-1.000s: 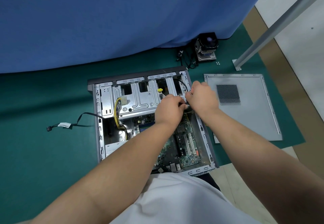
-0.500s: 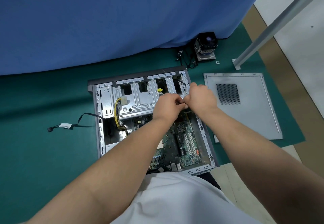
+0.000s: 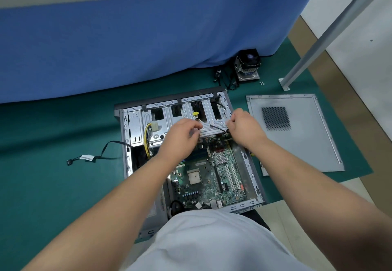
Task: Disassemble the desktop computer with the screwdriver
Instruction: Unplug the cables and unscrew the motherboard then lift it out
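Note:
The open desktop case (image 3: 126,143) lies on its side on a green mat, with the green motherboard (image 3: 212,177) exposed and a silver drive cage (image 3: 169,120) at its far end. My left hand (image 3: 180,134) hovers over the cage's near edge with bent fingers, and nothing shows in them. My right hand (image 3: 244,126) is curled at the cage's right end, where a thin black cable (image 3: 218,129) runs into its fingers. No screwdriver is in sight.
The removed side panel (image 3: 297,139) lies flat to the right of the case. A CPU cooler (image 3: 248,64) with tangled wires and a few small screws (image 3: 262,83) sit beyond it. A loose black cable (image 3: 89,157) lies on the left. A slanted metal pole (image 3: 318,41) stands at the right.
My hands were pressed together at the cage's right end. They have come apart: the left moved left, the right stayed by the black cable.

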### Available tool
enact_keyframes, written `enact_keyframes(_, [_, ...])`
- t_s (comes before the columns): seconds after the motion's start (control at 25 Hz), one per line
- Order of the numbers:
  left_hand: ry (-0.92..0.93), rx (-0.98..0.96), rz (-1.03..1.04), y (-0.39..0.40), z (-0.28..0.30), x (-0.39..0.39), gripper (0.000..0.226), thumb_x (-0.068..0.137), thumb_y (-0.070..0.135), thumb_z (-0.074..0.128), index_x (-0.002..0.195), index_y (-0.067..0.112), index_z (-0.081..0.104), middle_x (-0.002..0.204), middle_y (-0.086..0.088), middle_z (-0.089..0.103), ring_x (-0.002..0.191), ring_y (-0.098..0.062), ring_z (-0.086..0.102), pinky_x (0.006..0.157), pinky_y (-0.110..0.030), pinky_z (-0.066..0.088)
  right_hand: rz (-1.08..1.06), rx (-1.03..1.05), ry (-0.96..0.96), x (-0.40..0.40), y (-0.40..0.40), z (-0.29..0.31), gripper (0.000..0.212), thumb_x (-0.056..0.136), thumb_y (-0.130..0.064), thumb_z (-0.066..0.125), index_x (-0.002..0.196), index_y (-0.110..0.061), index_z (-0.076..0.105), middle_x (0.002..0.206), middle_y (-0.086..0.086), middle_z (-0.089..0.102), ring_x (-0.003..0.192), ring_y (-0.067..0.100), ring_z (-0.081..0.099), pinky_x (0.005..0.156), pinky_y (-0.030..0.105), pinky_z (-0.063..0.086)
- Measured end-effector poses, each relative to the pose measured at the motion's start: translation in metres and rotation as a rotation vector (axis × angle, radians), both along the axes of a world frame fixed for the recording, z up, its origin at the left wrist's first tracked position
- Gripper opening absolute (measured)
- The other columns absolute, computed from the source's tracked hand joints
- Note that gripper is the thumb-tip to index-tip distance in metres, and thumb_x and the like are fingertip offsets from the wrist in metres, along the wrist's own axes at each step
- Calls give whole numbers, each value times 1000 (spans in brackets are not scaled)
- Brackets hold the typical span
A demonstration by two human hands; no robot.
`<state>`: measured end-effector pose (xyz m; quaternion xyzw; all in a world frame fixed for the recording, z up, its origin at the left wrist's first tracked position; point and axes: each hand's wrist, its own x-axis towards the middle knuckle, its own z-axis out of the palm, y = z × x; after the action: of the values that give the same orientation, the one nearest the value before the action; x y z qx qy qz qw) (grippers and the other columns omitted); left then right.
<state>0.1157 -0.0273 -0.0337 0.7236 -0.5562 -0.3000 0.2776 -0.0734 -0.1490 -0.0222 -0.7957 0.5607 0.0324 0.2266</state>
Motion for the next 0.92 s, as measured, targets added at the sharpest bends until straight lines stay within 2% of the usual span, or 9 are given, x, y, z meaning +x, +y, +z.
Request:
enact_keyframes(0.08, [-276, -66, -11, 30, -5, 27, 25, 100, 23, 59, 122, 24, 70, 125, 8, 66, 119, -13, 57, 110, -36, 42, 44, 38, -56, -18, 17, -5, 35, 106, -33, 49, 132, -10, 43, 132, 13, 54, 119, 32, 53, 99, 48, 48])
enact_keyframes(0.16, [-502, -43, -83, 58, -13, 50, 32, 100, 29, 59, 131, 30, 64, 140, 7, 60, 132, -19, 52, 114, -44, 36, 108, 21, 12, -32, 44, -16, 58, 105, -34, 49, 154, -13, 24, 159, 14, 32, 141, 34, 38, 115, 51, 38])
enact_keyframes(0.24, [-622, 30, -199, 78, -22, 66, 47, 101, 38, 55, 148, 37, 48, 160, 10, 41, 148, -19, 38, 122, -45, 23, 138, -45, 74, -39, 68, -28, 75, 105, -37, 48, 163, -16, 5, 170, 10, 5, 152, 35, 19, 124, 50, 25])
enact_keyframes(0.32, [-672, 54, -252, 85, -30, 74, 55, 105, 44, 44, 158, 42, 31, 168, 12, 25, 155, -15, 25, 126, -43, 15, 138, -114, 74, -44, 83, -36, 78, 105, -39, 48, 163, -18, 1, 171, 8, -5, 154, 35, 14, 125, 48, 23])
enact_keyframes(0.4, [-710, 40, -242, 85, -34, 76, 54, 105, 45, 34, 158, 43, 28, 168, 13, 25, 155, -14, 24, 126, -43, 15, 132, -163, 61, -47, 87, -39, 77, 104, -38, 49, 164, -18, 5, 171, 7, -4, 154, 34, 18, 123, 49, 28])
enact_keyframes(0.52, [-733, 8, -218, 83, -41, 76, 53, 103, 44, 32, 156, 43, 34, 165, 12, 33, 153, -14, 29, 124, -45, 20, 114, -204, 59, -45, 86, -42, 74, 102, -36, 51, 162, -14, 14, 171, 10, 3, 154, 33, 20, 121, 50, 31])
enact_keyframes(0.76, [-747, -45, -220, 81, -44, 77, 55, 100, 39, 38, 154, 41, 39, 164, 9, 37, 151, -17, 32, 122, -45, 22, 268, -308, 96, -44, 84, -44, 64, 99, -39, 53, 154, -8, 38, 169, 11, 16, 156, 34, 13, 122, 54, 27])
enact_keyframes(0.92, [-757, -59, -205, 81, -47, 76, 57, 98, 37, 36, 154, 39, 40, 164, 8, 37, 152, -18, 33, 123, -46, 22, 278, -256, 25, -48, 80, -47, 57, 100, -41, 50, 150, -14, 45, 170, 4, 11, 158, 29, 4, 125, 53, 20])
